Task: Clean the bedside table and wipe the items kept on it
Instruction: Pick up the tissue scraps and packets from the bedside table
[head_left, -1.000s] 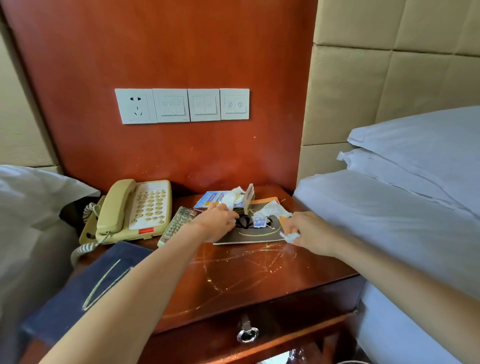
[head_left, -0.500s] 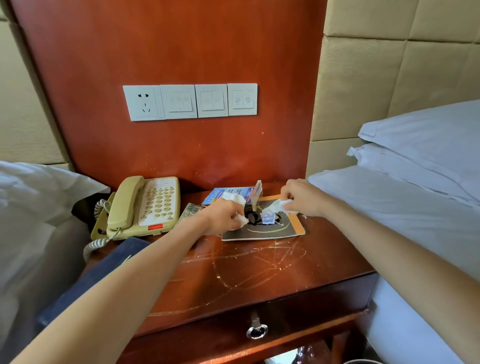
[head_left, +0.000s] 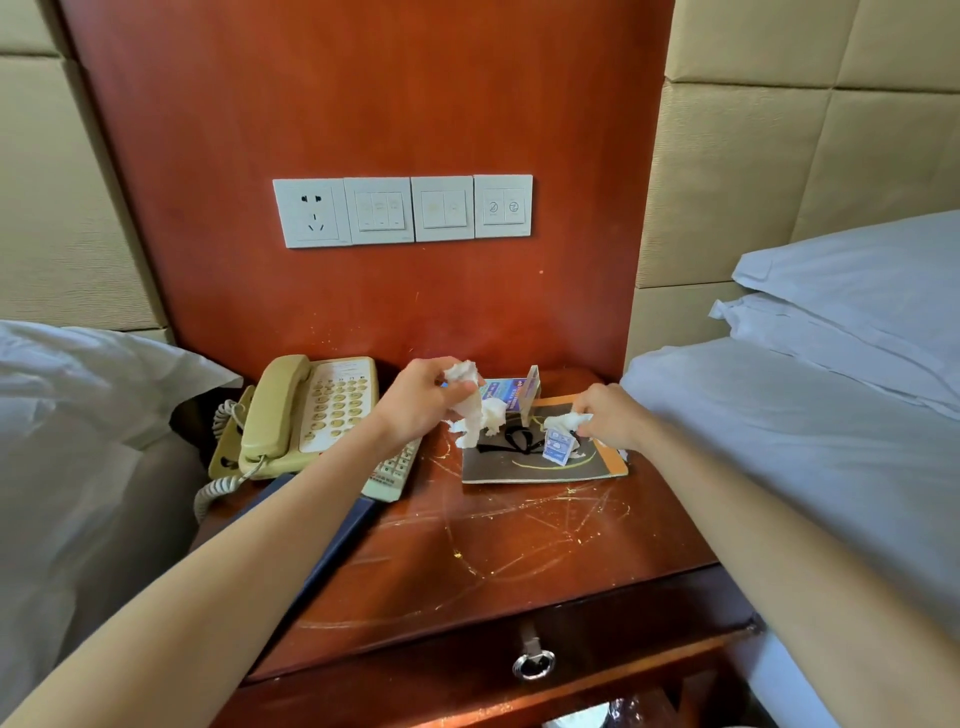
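Vs 0.5 s ago: left hand (head_left: 423, 400) lifted higher, gripping crumpled white tissue (head_left: 475, 410); right hand (head_left: 610, 415) dropped to dark card (head_left: 540, 462), pinching tissue scrap (head_left: 566, 421) above small sachet (head_left: 557, 446). Scratched glossy wood desk (head_left: 519, 545); beige phone (head_left: 311, 410) at left.

front tabletop (head_left: 519, 551) free | rear blocked: phone (head_left: 311, 410), remote (head_left: 392, 470), booklet (head_left: 540, 460)
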